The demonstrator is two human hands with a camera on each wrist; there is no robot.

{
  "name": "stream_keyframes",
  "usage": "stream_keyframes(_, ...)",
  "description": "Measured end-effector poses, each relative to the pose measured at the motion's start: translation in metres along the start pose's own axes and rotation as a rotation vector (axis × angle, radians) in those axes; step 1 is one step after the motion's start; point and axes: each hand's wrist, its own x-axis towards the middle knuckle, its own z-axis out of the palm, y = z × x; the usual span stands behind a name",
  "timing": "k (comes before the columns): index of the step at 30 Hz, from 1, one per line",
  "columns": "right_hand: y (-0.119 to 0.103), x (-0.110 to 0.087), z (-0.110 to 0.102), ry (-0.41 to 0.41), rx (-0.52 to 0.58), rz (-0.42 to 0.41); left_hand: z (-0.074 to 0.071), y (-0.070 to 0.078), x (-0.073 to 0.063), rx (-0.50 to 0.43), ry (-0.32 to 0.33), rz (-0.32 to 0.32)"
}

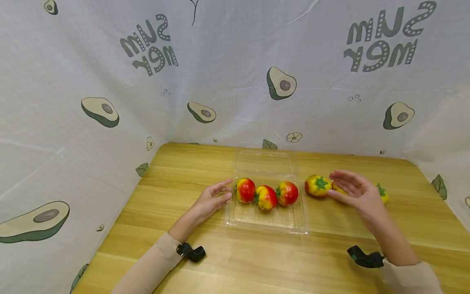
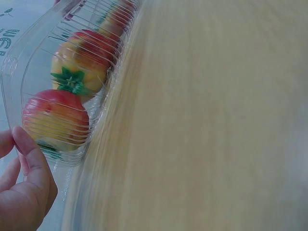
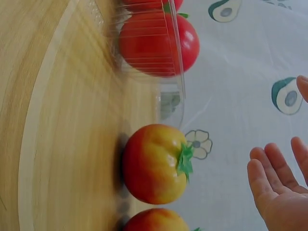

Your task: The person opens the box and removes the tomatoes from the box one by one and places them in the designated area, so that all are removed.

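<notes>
A clear plastic clamshell container (image 1: 265,222) lies on the table with its lid (image 1: 265,161) folded back. Three glossy tomato-like fruits sit in its base: a red one (image 1: 245,190), a red-and-yellow one (image 1: 266,197) and another red one (image 1: 287,193). My left hand (image 1: 211,201) pinches the container's left rim between thumb and finger. Above the table, right of the container, my right hand (image 1: 358,194) holds nothing, its fingers spread. Near it lie a yellow-red fruit (image 1: 318,186) with a green leafy top and two others, partly hidden by this hand.
The light wooden table (image 1: 205,269) carries everything here. A white curtain (image 1: 227,73) printed with avocados and lettering hangs behind and at both sides. Each wrist wears a black camera mount, one on the left (image 1: 191,252) and one on the right (image 1: 364,258).
</notes>
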Motion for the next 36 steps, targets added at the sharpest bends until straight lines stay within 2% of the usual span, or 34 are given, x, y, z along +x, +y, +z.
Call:
stream_keyframes(9,0.004,0.002,0.011,-0.013,-0.056,0.054,-0.001,-0.002,0.0,0.004,-0.007,0.003)
stream_keyframes(27,0.019,0.008,0.033,-0.047,-0.142,0.075,0.0,-0.002,0.0,0.012,0.001,0.001)
stream_keyframes(36,0.026,0.011,0.044,-0.043,-0.267,0.096,0.0,-0.002,0.0,0.005,-0.003,0.006)
